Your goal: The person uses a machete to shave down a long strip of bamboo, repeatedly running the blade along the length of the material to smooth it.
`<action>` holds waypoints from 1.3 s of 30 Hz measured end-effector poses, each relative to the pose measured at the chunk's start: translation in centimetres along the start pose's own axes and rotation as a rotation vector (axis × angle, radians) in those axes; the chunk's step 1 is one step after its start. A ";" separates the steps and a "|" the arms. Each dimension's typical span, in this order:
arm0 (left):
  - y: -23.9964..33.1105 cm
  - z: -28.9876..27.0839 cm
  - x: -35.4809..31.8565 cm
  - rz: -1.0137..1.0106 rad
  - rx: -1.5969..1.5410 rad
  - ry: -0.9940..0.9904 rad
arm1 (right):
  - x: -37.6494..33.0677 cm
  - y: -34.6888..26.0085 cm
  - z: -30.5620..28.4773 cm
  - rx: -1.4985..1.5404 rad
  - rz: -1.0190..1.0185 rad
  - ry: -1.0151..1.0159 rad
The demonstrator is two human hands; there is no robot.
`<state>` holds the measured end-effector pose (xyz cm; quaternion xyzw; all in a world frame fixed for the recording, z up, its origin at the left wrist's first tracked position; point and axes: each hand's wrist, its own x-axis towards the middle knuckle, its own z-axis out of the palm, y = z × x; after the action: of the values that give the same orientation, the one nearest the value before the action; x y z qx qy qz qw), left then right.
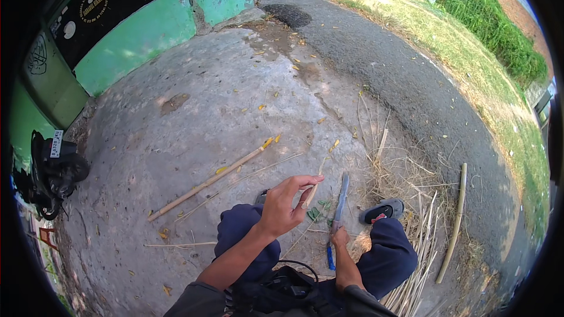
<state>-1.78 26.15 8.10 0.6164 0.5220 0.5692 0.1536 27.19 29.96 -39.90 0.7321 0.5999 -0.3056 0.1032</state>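
Note:
My left hand [285,207] is raised in front of my knees, with its thumb and fingers pinching a short, pale bamboo strip [311,195]. A thin, curled sliver rises from the strip's upper end. Lower and to the right, my right hand [339,237] is wrapped round a machete [342,197]. Its long grey blade points away from me, and a blue end shows below the fist. The blade is apart from the strip. A few green leaves [316,211] lie on the ground between the two hands.
A bamboo pole [205,183] lies left on the concrete, another pole [452,223] right. Split bamboo strips [414,276] and shavings [385,179] are heaped beside my right shoe [382,211]. A motorcycle [56,170] stands far left by a green wall [135,53]. Asphalt [376,64] runs along the right.

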 end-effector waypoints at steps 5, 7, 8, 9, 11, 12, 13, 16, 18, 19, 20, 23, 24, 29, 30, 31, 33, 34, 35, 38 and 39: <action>0.8 0.1 1.0 0.117 0.088 -0.065 | 1.8 1.1 2.1 0.020 0.032 0.176; 0.6 -0.2 0.7 0.100 0.092 -0.059 | 0.4 -0.7 2.7 0.019 0.000 0.203; 0.3 -0.4 0.6 0.090 0.084 -0.059 | -0.3 -1.5 2.7 0.024 -0.019 0.238; 0.3 -0.3 0.6 0.090 0.082 -0.052 | -0.3 -1.5 2.4 0.019 -0.022 0.242; 0.3 -0.3 0.7 0.133 0.104 -0.070 | -0.2 -1.7 1.7 0.049 0.015 0.117; 0.3 -0.1 0.8 0.136 0.093 -0.066 | 0.3 -0.9 1.3 0.044 0.021 0.127; 0.4 0.2 1.1 0.153 0.076 -0.073 | 1.2 0.2 1.0 0.032 0.011 0.095; 0.2 -0.2 0.8 0.151 0.093 -0.072 | 1.0 -1.0 -0.4 0.004 -0.037 -0.021; 0.0 -0.6 0.5 0.133 0.104 -0.069 | 0.1 -2.9 -2.1 -0.015 -0.053 -0.098; 0.0 -0.9 0.4 0.109 0.103 -0.075 | -0.1 -3.6 -2.5 0.000 -0.074 -0.079; 0.0 -1.1 0.2 0.082 0.105 -0.080 | -0.6 -4.1 -2.7 0.015 -0.098 -0.063; 0.6 -1.0 0.8 0.119 0.068 -0.055 | 2.2 -2.1 -2.7 0.188 -0.146 -0.084; 0.6 -0.9 0.8 0.118 0.060 -0.054 | 3.0 -1.8 -2.6 0.183 -0.140 -0.080; 0.6 -1.0 0.3 0.136 0.079 -0.035 | 4.1 -1.7 -5.3 0.883 0.022 -0.171; 0.3 -1.5 0.0 0.121 0.089 -0.034 | 2.6 -4.1 -7.2 1.120 0.083 -0.131; 0.3 -1.4 0.2 0.131 0.084 -0.010 | 2.2 -4.4 -9.4 1.201 0.115 -0.146; 0.3 -1.1 0.1 0.138 0.068 0.004 | 0.3 -4.3 -12.6 1.343 0.094 -0.121; 0.2 -0.9 0.2 0.141 0.043 0.028 | -0.9 -4.6 -14.1 1.403 0.034 -0.082; 0.1 -1.0 0.1 0.137 0.031 0.058 | -2.9 -5.6 -15.9 1.450 0.032 -0.062; -0.2 -1.0 -0.5 0.105 0.034 0.038 | -11.3 -8.5 -22.7 1.596 -0.123 -0.049; 0.1 -0.9 -0.6 0.109 0.025 0.031 | -14.6 -9.1 -25.3 1.608 -0.215 -0.048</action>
<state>-2.42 25.27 8.10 0.6367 0.4972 0.5797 0.1066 25.49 33.52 -9.57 0.5139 0.2615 -0.6670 -0.4718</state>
